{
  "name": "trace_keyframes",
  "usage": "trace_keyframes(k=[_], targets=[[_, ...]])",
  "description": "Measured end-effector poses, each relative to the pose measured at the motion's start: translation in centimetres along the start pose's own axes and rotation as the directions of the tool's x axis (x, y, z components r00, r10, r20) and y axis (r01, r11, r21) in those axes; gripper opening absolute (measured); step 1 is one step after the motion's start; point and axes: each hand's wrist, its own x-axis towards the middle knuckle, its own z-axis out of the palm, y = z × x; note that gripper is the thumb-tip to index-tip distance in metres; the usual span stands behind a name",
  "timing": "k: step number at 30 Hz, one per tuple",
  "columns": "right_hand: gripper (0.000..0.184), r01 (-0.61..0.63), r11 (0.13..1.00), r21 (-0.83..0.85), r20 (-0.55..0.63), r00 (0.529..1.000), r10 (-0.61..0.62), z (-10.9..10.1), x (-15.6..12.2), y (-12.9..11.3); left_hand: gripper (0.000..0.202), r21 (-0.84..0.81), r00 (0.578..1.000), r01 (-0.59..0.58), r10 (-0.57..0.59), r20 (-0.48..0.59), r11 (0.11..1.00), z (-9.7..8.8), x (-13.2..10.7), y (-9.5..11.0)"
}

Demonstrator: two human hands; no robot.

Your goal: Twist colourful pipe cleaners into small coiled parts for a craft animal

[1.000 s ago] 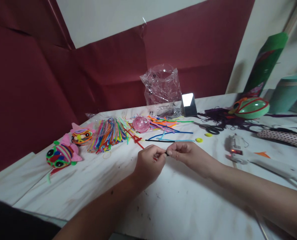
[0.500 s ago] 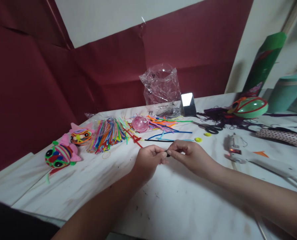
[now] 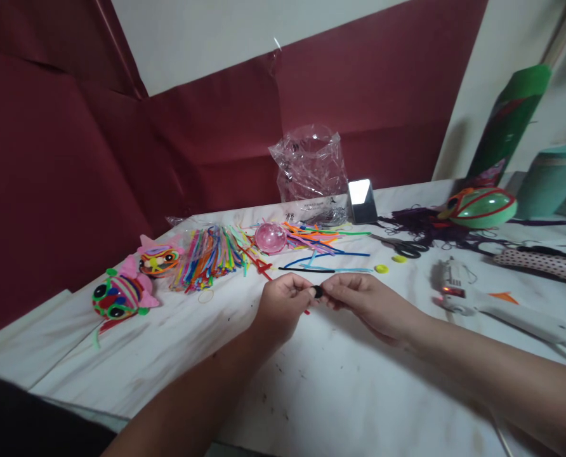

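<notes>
My left hand [image 3: 285, 303] pinches a small round black disc [image 3: 316, 292] between thumb and fingertips; it may be coiled pipe cleaner, but it is too small to be sure. Against the disc's right edge, the closed fingertips of my right hand [image 3: 359, 301] meet it. Just beyond both hands lie a black pipe cleaner [image 3: 306, 270], blue pipe cleaners [image 3: 333, 257] and a bent red pipe cleaner [image 3: 260, 263]. Two yellow discs [image 3: 381, 269] rest farther right. A bit of red pokes out beneath my left fingers.
Left stand two colourful fish figures [image 3: 121, 295] and a bag of pipe cleaners [image 3: 211, 257]. Behind are a pink clear half-ball [image 3: 270, 238], a plastic bag [image 3: 311, 171] and a phone [image 3: 361, 200]. Right are scissors [image 3: 404, 247], a glue gun [image 3: 516, 317] and a green ball figure [image 3: 485, 208].
The black disc has turned and shows more of its face between my fingertips. My right fingers have shifted slightly right. The whole view has moved a little.
</notes>
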Motion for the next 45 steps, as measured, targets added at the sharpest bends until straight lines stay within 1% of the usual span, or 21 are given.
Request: trace_keyframes(k=[3, 7, 9, 13, 16, 18, 21, 23, 25, 27, 30, 33, 37, 42, 45], targets=[[0.021, 0.001, 1.000, -0.014, -0.024, 1.000, -0.002, 0.1, -0.1, 0.0, 0.007, 0.031, 1.000, -0.004, 0.004, -0.006, 1.000, 0.1, -0.1, 0.0], [0.016, -0.017, 0.998, -0.053, -0.058, 0.998, 0.014, 0.2, -0.2, -0.2, 0.008, 0.048, 1.000, 0.019, -0.019, -0.015, 0.999, 0.3, -0.2, -0.1], [0.013, -0.006, 0.994, -0.113, -0.081, 0.997, -0.003, 0.2, -0.2, -0.2, 0.009, 0.052, 1.000, 0.024, -0.024, 0.001, 0.998, 0.3, -0.2, -0.2], [0.009, 0.038, 0.961, -0.274, -0.133, 0.988, -0.076, 0.2, -0.3, 0.1, 0.012, 0.062, 0.999, 0.028, -0.030, 0.042, 0.998, 0.2, -0.2, -0.5], [0.011, 0.050, 0.945, -0.324, -0.124, 0.988, -0.095, 0.1, -0.4, 0.3, 0.010, 0.089, 0.998, 0.042, -0.045, 0.035, 0.995, 0.2, -0.1, -0.4], [0.019, 0.059, 0.949, -0.311, -0.079, 0.993, -0.088, 0.0, -0.3, 0.2, 0.009, 0.065, 0.999, 0.037, -0.039, 0.018, 0.997, 0.1, 0.0, -0.3], [0.027, 0.060, 0.979, -0.197, -0.053, 0.996, -0.072, -0.3, 0.1, 0.4, 0.010, -0.007, 1.000, 0.022, -0.023, -0.015, 1.000, 0.0, 0.2, -0.2], [0.026, 0.039, 0.996, -0.086, -0.094, 0.994, -0.047, -0.5, 0.5, 0.6, 0.010, -0.032, 0.999, 0.029, -0.030, -0.032, 0.999, 0.0, 0.4, -0.2], [0.022, 0.027, 0.999, -0.028, -0.144, 0.989, -0.031, -0.7, 0.7, 1.1, 0.011, -0.043, 0.998, 0.043, -0.045, -0.042, 0.998, -0.1, 0.5, -0.4], [0.015, 0.036, 0.998, -0.051, -0.171, 0.984, -0.044, -1.0, 0.9, 1.5, 0.011, -0.049, 0.997, 0.052, -0.055, -0.054, 0.997, -0.2, 0.7, -0.7], [0.010, 0.055, 0.991, -0.124, -0.164, 0.984, -0.075, -1.2, 0.9, 2.0, 0.011, -0.058, 0.995, 0.068, -0.072, -0.069, 0.996, -0.2, 1.0, -0.9], [0.012, 0.057, 0.987, -0.153, -0.159, 0.984, -0.082, -1.0, 0.7, 2.1, 0.011, -0.063, 0.993, 0.078, -0.083, -0.081, 0.995, -0.2, 1.1, -1.1], [0.019, 0.025, 0.986, -0.162, -0.160, 0.986, -0.051, -0.4, 0.3, 1.6, 0.012, -0.049, 0.993, 0.088, -0.092, -0.079, 0.995, 0.0, 1.1, -1.2], [0.023, 0.054, 0.967, -0.248, -0.124, 0.988, -0.087, 0.3, 0.1, 1.4, 0.010, -0.009, 0.995, 0.082, -0.083, -0.055, 0.997, 0.1, 0.9, -1.5], [0.021, 0.064, 0.973, -0.220, -0.145, 0.985, -0.097, 0.2, 0.2, 1.7, 0.009, 0.008, 0.995, 0.088, -0.088, -0.056, 0.996, 0.0, 1.1, -1.8]])
